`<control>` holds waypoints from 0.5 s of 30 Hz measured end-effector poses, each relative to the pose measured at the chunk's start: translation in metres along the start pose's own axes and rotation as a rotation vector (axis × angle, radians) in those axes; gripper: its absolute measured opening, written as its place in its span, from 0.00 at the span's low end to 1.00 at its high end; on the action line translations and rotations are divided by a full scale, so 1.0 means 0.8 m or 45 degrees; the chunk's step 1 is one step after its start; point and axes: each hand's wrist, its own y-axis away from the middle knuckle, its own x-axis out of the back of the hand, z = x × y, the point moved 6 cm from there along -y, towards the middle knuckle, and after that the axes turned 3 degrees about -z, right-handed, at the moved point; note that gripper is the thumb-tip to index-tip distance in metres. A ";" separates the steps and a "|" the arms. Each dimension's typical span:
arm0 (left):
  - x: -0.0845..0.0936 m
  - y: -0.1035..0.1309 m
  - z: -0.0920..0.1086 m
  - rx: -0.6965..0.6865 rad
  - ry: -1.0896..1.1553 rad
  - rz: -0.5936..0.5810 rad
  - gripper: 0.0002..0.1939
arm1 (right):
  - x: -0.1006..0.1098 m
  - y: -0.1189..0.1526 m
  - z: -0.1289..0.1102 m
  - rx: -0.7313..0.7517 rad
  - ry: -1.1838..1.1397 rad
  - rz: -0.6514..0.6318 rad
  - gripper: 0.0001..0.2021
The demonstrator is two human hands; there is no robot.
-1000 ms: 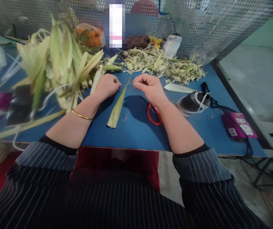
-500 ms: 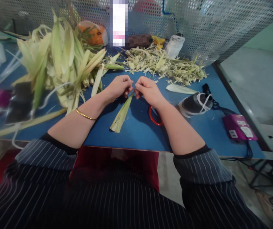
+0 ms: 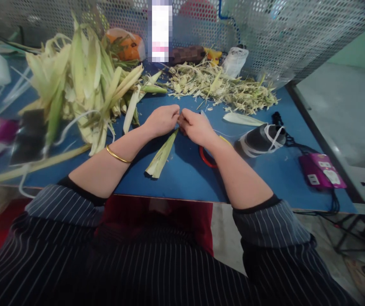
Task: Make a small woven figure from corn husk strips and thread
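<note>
Mostly, a blue table (image 3: 188, 182) bears a tall husk pile (image 3: 83, 80) at left, a heap of shreds (image 3: 227, 87) behind, a black cylinder (image 3: 255, 140) bound in white cord and a purple box (image 3: 322, 170) with labels too small to read. The left hand (image 3: 163, 120) and right hand (image 3: 196, 127) meet with curled fingers, whatever they pinch hidden, at the tip of a husk strip (image 3: 159, 157) over the table. The right forearm (image 3: 242, 174) partly covers a red handle (image 3: 206, 158).
</note>
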 end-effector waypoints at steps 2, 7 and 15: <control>0.002 0.004 0.001 0.054 0.127 0.037 0.12 | 0.001 -0.003 0.008 -0.038 -0.132 0.061 0.11; 0.014 0.013 0.006 0.181 0.575 0.232 0.09 | 0.001 -0.007 0.015 -0.039 -0.493 0.113 0.06; 0.012 0.018 0.003 0.373 0.970 0.251 0.13 | 0.019 -0.002 0.000 0.007 -0.754 0.271 0.08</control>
